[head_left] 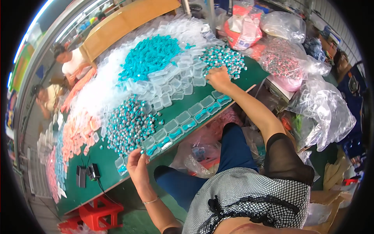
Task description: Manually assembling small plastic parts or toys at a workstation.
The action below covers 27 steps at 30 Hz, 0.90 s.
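A row of lidded clear plastic boxes (pixel 183 117) stands open along the near table edge, with teal pieces (pixel 188 124) lying in the near halves. At the row's left end my left hand (pixel 138 163) has its fingertips pinched together by a box; what they hold, if anything, is too small to name. My right hand (pixel 219 78) is at the near edge of the right-hand pile of small teal and grey round pieces (pixel 230 58), fingers bent together and their tips partly hidden. A second pile of such pieces (pixel 130 124) lies beyond my left hand.
Clear empty boxes (pixel 167 87) are heaped across the green table (pixel 105 171), with a teal pile (pixel 150 54) on top. Peach pieces (pixel 80 130) and black devices with a cable (pixel 87 175) lie left. Filled plastic bags (pixel 282 58) crowd the right. Two people sit across at far left.
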Each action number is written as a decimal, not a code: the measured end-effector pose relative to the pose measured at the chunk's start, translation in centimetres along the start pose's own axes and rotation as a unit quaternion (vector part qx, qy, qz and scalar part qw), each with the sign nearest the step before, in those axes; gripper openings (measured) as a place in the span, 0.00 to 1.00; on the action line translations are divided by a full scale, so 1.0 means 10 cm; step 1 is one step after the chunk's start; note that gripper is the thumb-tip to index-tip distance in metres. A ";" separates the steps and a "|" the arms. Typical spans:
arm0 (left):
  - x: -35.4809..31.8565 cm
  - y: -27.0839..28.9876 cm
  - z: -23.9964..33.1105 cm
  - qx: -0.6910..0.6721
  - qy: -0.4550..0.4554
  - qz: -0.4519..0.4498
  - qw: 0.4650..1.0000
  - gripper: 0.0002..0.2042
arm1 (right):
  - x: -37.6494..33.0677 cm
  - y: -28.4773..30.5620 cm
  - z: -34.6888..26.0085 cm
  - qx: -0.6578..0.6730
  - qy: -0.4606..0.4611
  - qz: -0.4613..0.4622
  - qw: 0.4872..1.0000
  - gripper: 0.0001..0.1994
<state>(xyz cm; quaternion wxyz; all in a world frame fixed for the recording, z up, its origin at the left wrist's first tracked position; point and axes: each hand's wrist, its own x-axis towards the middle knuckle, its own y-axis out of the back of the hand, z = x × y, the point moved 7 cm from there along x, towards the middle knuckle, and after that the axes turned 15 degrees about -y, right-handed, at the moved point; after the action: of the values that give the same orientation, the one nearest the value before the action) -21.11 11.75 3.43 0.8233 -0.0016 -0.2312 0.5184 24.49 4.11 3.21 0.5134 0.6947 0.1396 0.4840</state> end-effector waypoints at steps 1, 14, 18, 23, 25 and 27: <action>0.00 -0.01 -0.03 0.001 0.002 -0.003 1.000 0.11 | -0.01 0.03 0.02 0.031 0.001 0.008 0.999 0.06; 0.02 -0.19 -0.06 0.007 0.006 -0.032 0.999 0.11 | 0.01 0.14 0.15 0.215 -0.072 0.008 0.974 0.07; 0.01 -0.19 -0.05 -0.003 0.003 -0.042 0.999 0.11 | 0.03 0.18 0.17 0.289 -0.091 0.004 0.953 0.07; 0.01 -0.16 -0.04 -0.011 0.002 -0.042 0.999 0.11 | 0.08 0.16 0.24 0.375 -0.135 -0.031 0.917 0.08; 0.00 -0.15 -0.03 -0.014 -0.003 -0.045 0.999 0.12 | 0.11 0.08 0.29 0.402 -0.169 -0.069 0.897 0.10; -0.01 -0.14 -0.03 -0.010 0.000 -0.040 0.999 0.12 | 0.11 0.07 0.29 0.415 -0.177 -0.069 0.890 0.09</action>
<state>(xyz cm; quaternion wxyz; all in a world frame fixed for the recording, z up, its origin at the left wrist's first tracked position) -19.87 11.11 3.48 0.8433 -0.0009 -0.2361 0.4829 27.17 2.91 4.39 0.2267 0.9071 0.2820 0.2150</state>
